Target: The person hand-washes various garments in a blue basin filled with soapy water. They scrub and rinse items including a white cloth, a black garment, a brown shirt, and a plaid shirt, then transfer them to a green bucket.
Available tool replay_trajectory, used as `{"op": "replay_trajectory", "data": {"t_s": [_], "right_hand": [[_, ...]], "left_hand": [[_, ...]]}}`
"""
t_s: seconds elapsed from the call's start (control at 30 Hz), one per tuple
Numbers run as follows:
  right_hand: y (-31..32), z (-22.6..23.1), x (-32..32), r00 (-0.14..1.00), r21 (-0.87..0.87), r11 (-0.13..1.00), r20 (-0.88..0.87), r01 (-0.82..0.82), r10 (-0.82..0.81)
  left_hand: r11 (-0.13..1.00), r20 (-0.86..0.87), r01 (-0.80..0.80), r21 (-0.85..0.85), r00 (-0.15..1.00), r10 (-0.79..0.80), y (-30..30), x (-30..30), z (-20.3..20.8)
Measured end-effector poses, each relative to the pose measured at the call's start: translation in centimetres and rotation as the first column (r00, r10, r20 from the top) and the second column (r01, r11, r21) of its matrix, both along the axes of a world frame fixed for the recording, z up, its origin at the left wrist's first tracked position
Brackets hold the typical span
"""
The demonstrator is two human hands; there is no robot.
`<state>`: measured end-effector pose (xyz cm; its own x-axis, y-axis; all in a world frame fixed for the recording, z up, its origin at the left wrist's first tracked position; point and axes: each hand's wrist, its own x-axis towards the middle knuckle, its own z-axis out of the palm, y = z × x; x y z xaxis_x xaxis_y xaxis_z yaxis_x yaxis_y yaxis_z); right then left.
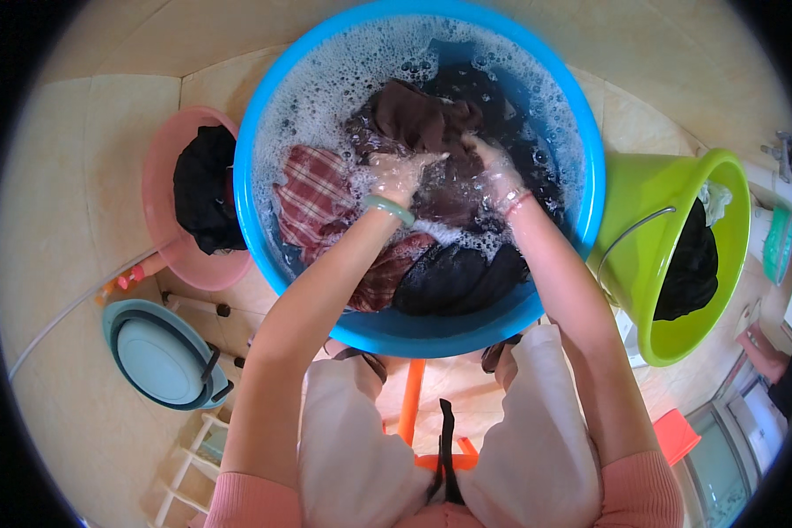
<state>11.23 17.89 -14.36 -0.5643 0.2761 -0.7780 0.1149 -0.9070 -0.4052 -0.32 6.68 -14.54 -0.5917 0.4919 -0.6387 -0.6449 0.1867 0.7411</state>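
A wide blue tub [596,176] of soapy water stands before me with soaked clothes in it. My left hand [399,176], with a green bangle on its wrist, closes on a dark brown garment [422,114] bunched above the water. Gripping the same garment from the other side is my right hand [496,174], wet with suds and wearing a reddish bracelet. Some fingers of both hands are hidden by cloth and water. A red plaid garment [312,195] lies left of my left hand. Dark cloth [458,280] floats at the tub's near side.
On the left, a pink basin [161,198] holds black clothing [204,189], near a blue-grey basin [160,359]. A lime-green bucket [629,202] with dark cloth [688,268] inside leans on the right. Another person's arm [761,352] shows at the far right.
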Motion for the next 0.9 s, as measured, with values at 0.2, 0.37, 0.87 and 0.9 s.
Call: {"op": "replay_trajectory", "data": {"t_s": [0.2,0.37,0.87,0.9], "right_hand": [[-1.2,3.5,0.3,0.894,-0.01,0.971,-0.389,0.238,-0.223],[-1.6,4.5,3.0,0.89,0.626,0.776,-0.307,-0.079,0.338],[-2.8,14.1,-5.5,0.567,0.66,0.496,-0.126,-0.565,0.814],[-3.3,14.1,-5.7,0.593,0.675,0.484,-0.084,-0.557,0.801]], "left_hand": [[0.973,-0.222,0.008,0.232,0.974,0.044,-1.2,2.1,7.1],[0.807,-0.918,0.522,-0.277,0.104,-0.382,-1.1,1.2,10.8],[0.569,-0.934,0.77,-0.288,-0.357,0.009,-4.6,1.7,17.9],[0.6,-0.931,0.76,-0.25,-0.359,0.068,-4.7,2.0,17.0]]}}
